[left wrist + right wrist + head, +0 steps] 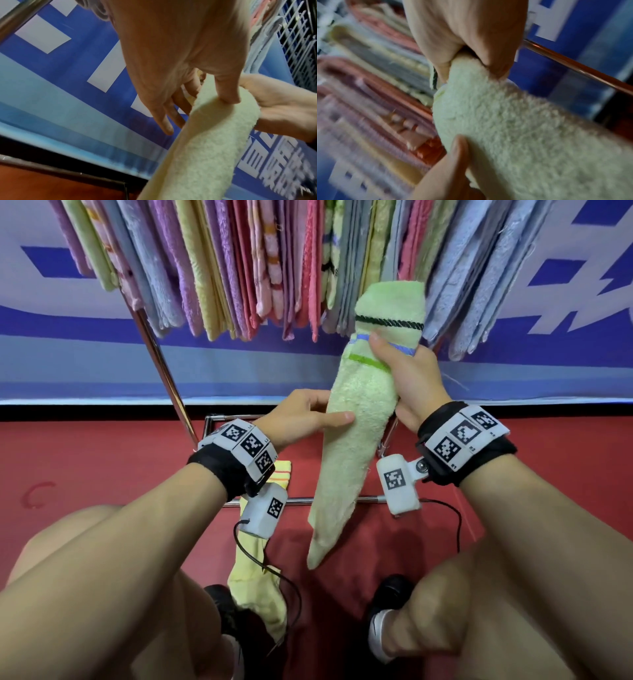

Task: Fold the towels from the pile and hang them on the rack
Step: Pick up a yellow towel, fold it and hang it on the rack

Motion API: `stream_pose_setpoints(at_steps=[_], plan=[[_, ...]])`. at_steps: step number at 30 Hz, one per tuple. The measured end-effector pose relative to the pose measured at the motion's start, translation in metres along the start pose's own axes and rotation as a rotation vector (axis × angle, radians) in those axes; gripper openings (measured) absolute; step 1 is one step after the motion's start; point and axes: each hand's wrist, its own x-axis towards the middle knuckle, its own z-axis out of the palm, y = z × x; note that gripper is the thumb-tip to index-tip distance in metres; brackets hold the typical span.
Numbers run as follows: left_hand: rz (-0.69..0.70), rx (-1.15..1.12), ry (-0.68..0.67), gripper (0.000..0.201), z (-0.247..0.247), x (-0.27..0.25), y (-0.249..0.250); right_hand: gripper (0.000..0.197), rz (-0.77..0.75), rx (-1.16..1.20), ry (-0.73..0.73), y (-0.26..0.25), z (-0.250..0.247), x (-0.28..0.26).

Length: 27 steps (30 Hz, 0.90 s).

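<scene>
A pale green towel (pixel 352 440) with dark green, blue and bright green stripes near its top hangs as a long narrow strip in front of the rack. My right hand (pixel 388 356) grips it just below the stripes, fingers wrapped round the bunched cloth (pixel 522 128). My left hand (pixel 329 416) pinches the strip lower down, thumb on the front and fingers behind (pixel 197 102). The towel (pixel 205 148) tapers to a loose point above the floor. Several folded towels (pixel 239 268) in purple, yellow, pink, grey and blue hang from the rack above.
A slanted chrome rack pole (pixel 161 364) stands at the left, with a low crossbar (pixel 301 501) under the hands. A yellow towel (pixel 253 570) drapes from that bar to the red floor by my shoes (pixel 222 607). A blue and white banner (pixel 85 354) backs the rack.
</scene>
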Motion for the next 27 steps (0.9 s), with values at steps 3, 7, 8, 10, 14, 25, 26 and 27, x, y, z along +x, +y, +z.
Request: stream_pose_setpoints(at_steps=[3,7,8,10,14,25,26,27], plan=[[0.096,0.174,-0.057,0.03,0.008,-0.003,0.001,0.032,0.208,0.031,0.037,0.018,-0.011,0.009],[0.108,0.245,-0.113,0.029,0.016,-0.01,0.004,0.043,0.371,0.037,0.034,0.032,-0.019,0.015],[0.111,0.244,-0.064,0.027,0.014,-0.01,0.005,0.046,0.401,0.096,-0.005,0.031,-0.02,0.015],[0.134,0.21,0.13,0.026,0.008,-0.008,0.008,0.07,0.491,0.27,-0.185,0.028,-0.02,0.007],[0.199,-0.034,0.517,0.028,-0.01,0.001,0.017,0.09,0.512,0.09,-0.43,0.04,-0.01,-0.021],[-0.091,0.079,0.161,0.029,-0.009,0.004,-0.009,0.039,0.177,0.146,-0.119,0.042,0.005,-0.012],[-0.066,0.103,0.164,0.025,-0.009,0.002,-0.011,0.038,0.171,0.135,-0.093,0.043,0.005,-0.01],[-0.053,0.103,0.17,0.025,-0.01,0.003,-0.014,0.037,0.167,0.128,-0.061,0.041,0.005,-0.008]])
